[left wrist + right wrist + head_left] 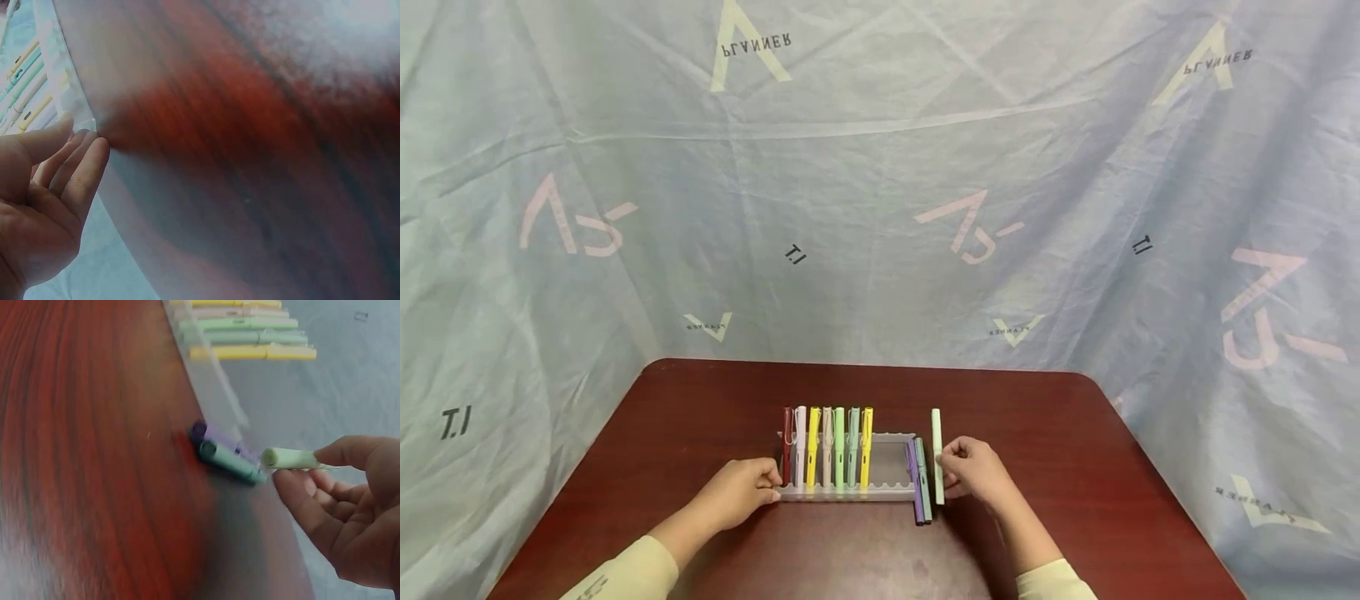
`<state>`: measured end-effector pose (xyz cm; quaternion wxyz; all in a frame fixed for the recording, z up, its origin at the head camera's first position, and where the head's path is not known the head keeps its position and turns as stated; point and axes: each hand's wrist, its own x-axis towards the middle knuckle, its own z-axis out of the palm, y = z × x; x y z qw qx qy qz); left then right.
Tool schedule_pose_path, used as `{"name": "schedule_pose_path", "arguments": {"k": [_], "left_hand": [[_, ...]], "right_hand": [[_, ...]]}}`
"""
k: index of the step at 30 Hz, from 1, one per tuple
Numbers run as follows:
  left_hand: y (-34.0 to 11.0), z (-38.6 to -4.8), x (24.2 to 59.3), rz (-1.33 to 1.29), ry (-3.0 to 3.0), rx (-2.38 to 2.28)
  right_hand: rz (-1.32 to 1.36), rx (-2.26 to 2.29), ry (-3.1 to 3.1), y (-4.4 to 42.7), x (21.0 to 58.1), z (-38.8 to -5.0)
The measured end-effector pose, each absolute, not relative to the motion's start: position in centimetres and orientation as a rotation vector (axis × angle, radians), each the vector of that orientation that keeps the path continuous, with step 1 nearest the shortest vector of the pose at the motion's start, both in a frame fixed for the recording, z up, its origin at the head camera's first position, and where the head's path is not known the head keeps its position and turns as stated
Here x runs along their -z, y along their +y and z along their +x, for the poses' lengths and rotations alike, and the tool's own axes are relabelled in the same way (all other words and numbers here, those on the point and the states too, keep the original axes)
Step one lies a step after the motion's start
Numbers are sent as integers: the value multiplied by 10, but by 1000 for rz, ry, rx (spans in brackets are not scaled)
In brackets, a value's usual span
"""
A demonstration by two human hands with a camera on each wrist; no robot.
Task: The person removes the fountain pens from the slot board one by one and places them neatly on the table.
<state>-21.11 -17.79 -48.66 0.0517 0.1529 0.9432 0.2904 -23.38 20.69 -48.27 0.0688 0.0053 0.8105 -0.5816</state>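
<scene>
In the head view a clear tray (891,493) with notched edges lies on the table, several pens side by side across it: dark red, pale lilac, yellow, beige, green and grey-green. My left hand (747,492) pinches the tray's front left corner between thumb and fingers, seen close in the left wrist view. Right of the tray, my right hand (979,473) holds a pale green pen (937,454) between thumb and fingers. A purple pen (915,483) and a dark green pen (923,483) lie together, slanted, at the tray's right end. The right wrist view shows the held pen (294,459) end-on.
The dark red-brown table (820,550) has rounded far corners. Grey-white printed sheeting (880,275) hangs behind it and along both sides. The rightmost yellow pen (867,450) borders a stretch of bare tray slots.
</scene>
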Motion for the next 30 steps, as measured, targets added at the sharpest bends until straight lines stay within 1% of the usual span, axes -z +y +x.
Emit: {"name": "schedule_pose_path", "arguments": {"k": [9,18,30], "left_hand": [[-178,-210,490,471,2879,-888],[-177,-209,491,458,2881,-897],[-176,-210,488,427,2870,-898]], "right_hand": [[46,1545,2421,211,507,-234],[45,1411,2513,209,512,-235],[55,1511,2452,209,518,-235]]}}
